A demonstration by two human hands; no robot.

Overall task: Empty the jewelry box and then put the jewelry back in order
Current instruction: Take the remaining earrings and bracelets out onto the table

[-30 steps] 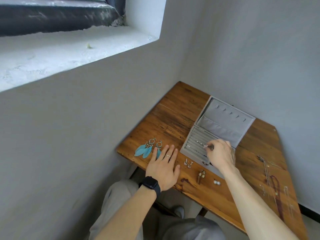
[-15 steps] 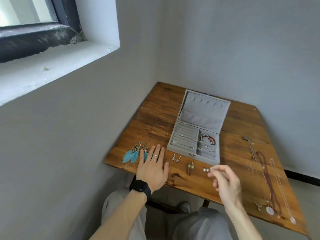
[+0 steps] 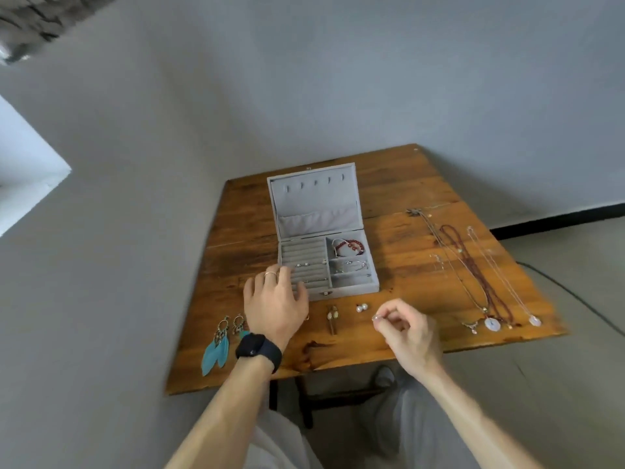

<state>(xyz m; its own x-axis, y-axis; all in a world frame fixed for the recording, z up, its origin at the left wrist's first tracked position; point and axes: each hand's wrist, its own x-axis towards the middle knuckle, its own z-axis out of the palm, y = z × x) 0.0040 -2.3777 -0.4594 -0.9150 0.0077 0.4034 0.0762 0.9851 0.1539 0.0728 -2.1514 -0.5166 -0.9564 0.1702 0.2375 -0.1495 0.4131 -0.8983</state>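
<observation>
Open jewelry box [image 3: 355, 290] at the middle of the tabletop [image 3: 399, 238], long side running left to right, lid raised at the far side. The left hand [image 3: 275, 301] lies with relaxed fingers over the box's near-left corner. The right hand [image 3: 407, 331] hovers above bare wood near the front edge, thumb and forefinger pinching a small pale piece [image 3: 375, 318], too small to identify. The box lies ahead and to the left of this hand. The pearl studs [image 3: 361, 308] sit just left of the pinch, ending a row of earrings along the box front. Likely next step: setting the piece down right of the studs. A red bead bracelet [image 3: 350, 247] is not yet taken out.
</observation>
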